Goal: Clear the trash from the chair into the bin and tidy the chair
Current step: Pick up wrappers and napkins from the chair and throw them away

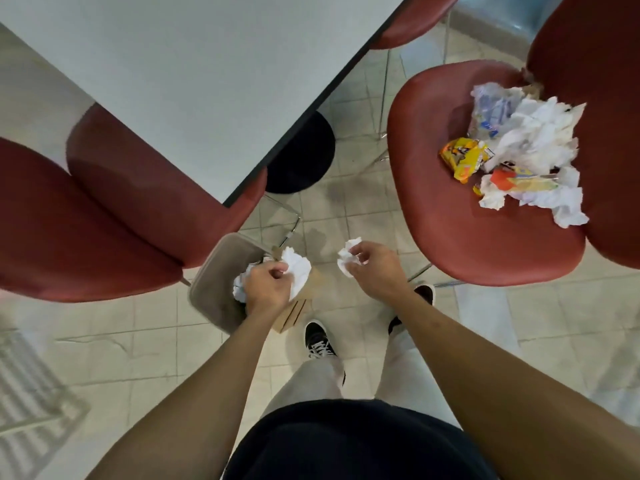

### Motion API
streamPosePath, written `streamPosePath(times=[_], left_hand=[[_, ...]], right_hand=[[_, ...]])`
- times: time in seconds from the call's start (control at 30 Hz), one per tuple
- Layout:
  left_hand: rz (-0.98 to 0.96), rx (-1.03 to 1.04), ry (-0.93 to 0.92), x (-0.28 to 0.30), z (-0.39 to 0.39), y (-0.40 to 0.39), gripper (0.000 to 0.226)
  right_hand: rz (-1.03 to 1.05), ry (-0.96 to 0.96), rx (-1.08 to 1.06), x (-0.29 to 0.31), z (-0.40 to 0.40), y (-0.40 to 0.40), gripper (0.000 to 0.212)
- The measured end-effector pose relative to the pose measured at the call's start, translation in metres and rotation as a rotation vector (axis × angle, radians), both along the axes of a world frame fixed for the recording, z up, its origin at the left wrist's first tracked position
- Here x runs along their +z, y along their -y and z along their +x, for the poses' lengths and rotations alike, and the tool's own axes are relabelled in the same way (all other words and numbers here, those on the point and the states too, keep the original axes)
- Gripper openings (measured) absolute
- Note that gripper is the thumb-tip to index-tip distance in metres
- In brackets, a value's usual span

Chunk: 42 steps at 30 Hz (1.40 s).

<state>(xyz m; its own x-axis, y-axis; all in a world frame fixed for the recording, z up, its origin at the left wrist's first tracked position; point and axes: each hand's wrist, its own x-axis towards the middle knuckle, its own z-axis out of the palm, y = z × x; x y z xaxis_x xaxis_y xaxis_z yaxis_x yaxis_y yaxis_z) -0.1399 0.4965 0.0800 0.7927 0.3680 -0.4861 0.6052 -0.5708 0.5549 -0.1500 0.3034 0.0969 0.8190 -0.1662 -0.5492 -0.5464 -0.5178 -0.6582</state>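
Observation:
My left hand (268, 284) grips a crumpled white paper (298, 266) right above the beige bin (214, 282) on the floor. My right hand (375, 268) pinches a smaller ball of white paper (348, 256), held over the floor to the right of the bin. On the seat of the red chair (450, 209) at the right lies a pile of trash: crumpled white tissues (533, 133), a yellow wrapper (465, 159), an orange-and-yellow wrapper (519, 181) and a clear plastic bag (491, 109).
A white table (194, 81) with a black round base (301, 157) stands ahead. A second red chair (104, 209) sits at the left, its seat overhanging the bin. A brown cardboard piece (294, 313) lies by the bin. My shoes (317, 339) stand on tiled floor.

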Motion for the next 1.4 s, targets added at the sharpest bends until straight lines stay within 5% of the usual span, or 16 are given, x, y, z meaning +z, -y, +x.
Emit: streamPosePath(times=[0.3,0.53,0.97,1.4], left_hand=[[0.032,0.243,0.015,-0.008,-0.027,-0.1,0.02],[0.086,0.142,-0.051,-0.009,-0.026,-0.112,0.025],[-0.014,-0.212,-0.022,-0.004,0.036,0.003,0.02],[-0.065,-0.572,-0.036,-0.02,0.102,0.242,0.027]], right_hand=[[0.097,-0.037,0.17,-0.001,0.0,-0.114,0.027],[0.149,-0.015,0.184,-0.001,0.002,-0.134,0.043],[0.077,-0.048,-0.038,-0.001,0.023,0.002,0.048],[-0.015,-0.05,-0.436,-0.019,0.023,0.23,0.051]])
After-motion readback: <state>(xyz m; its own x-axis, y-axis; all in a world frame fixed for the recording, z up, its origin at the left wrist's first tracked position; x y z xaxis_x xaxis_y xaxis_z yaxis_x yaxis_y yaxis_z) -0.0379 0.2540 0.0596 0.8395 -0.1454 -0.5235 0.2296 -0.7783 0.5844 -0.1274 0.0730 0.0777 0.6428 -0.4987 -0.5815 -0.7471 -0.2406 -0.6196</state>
